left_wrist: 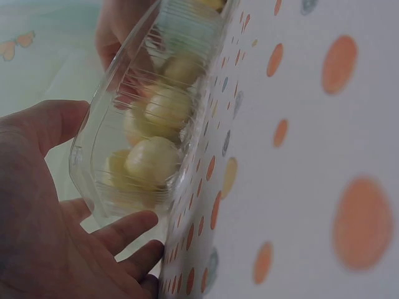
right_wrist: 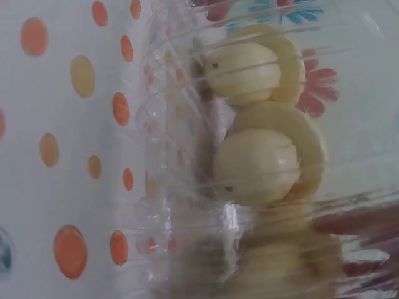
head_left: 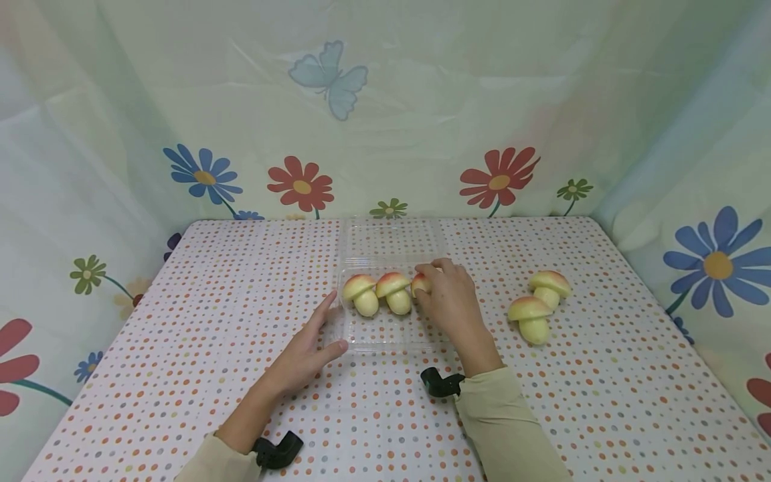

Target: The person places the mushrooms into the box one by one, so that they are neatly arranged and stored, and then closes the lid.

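- Left hand (head_left: 304, 355): fingers spread, gripping nothing, beside the clear clamshell container (head_left: 385, 338).
- Inside the container, its lid folded back: first mushroom (head_left: 365, 303) and second mushroom (head_left: 397, 302), side by side.
- Right hand (head_left: 450, 299): fingers curled, pinching a third mushroom (head_left: 419, 284) at the container's right side.
- Farther right: two touching mushrooms (head_left: 533, 327) on the dotted tablecloth (head_left: 608, 375).

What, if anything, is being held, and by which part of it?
The right hand holds a mushroom-shaped piece, apparently by its cap; the stem is hidden. The left hand, at the clear container's edge, grips nothing.
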`<move>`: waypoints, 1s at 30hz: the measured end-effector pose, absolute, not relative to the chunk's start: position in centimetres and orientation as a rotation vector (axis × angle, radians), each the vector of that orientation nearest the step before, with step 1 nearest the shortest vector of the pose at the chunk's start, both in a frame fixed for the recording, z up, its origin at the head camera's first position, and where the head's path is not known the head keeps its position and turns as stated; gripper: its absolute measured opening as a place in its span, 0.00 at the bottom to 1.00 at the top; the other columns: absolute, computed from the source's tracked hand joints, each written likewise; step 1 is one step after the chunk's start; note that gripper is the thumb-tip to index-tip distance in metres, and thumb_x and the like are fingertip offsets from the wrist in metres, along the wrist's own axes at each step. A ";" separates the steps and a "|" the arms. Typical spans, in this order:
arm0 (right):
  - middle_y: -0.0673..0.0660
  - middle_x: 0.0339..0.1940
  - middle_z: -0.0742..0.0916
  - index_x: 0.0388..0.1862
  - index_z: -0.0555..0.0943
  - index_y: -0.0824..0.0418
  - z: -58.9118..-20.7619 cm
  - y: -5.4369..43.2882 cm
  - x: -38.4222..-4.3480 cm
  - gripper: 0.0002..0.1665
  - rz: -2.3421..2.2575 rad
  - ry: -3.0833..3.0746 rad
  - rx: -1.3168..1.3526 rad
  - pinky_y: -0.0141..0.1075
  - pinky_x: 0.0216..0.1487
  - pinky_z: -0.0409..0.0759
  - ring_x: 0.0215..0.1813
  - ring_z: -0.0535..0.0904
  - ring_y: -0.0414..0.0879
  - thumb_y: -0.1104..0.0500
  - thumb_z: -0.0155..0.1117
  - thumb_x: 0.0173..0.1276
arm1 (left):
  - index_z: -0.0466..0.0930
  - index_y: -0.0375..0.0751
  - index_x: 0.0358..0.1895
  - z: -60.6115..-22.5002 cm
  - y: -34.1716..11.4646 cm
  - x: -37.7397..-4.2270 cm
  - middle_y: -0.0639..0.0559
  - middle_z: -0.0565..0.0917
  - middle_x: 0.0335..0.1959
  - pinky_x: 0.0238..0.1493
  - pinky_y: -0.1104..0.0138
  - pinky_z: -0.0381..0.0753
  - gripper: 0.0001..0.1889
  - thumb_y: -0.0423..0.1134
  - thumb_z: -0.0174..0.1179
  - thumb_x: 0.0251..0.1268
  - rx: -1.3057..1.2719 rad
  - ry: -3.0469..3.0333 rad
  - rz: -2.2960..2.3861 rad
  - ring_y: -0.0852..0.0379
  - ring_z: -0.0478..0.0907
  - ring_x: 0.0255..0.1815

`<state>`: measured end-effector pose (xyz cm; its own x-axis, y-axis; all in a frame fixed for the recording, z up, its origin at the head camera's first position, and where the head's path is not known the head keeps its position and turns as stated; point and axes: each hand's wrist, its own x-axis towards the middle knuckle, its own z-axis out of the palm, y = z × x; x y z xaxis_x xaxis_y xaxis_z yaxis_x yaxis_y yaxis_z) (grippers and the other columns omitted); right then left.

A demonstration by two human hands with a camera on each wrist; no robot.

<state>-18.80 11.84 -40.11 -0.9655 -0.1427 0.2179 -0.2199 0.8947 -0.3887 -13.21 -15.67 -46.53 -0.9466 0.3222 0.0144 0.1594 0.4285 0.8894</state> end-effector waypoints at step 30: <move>0.69 0.71 0.76 0.71 0.78 0.60 -37.7 13.3 -18.2 0.28 0.674 -2.877 0.271 0.62 0.65 0.75 0.72 0.68 0.71 0.61 0.66 0.73 | 0.39 0.62 0.86 -46.5 -15.6 -13.2 0.38 0.57 0.83 0.81 0.36 0.47 0.46 0.46 0.60 0.74 0.409 2.516 1.532 0.38 0.48 0.85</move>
